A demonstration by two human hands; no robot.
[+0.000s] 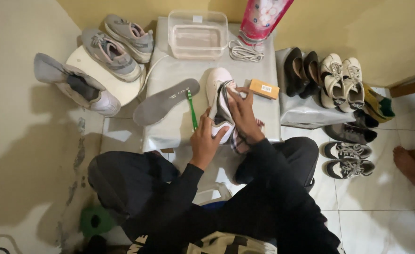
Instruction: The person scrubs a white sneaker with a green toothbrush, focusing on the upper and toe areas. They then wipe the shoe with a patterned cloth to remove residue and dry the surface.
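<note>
While white shoe point(217, 84) is gripped by left hand point(206, 141), cloth point(226, 101) is pinched by right hand point(243, 116) near worktop point(170, 75) front edge; toothbrush point(191, 109) beside.

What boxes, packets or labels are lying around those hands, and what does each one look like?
Small cardboard box: flat, tan-orange, with a white label on top, just right of the white shoe held by both hands.
Refill pouch: red and pink with white dots, standing against the wall.
Clear plastic container: rectangular, with a small white sticker on its rim, left of the pouch.
No screens or signs in view.
</note>
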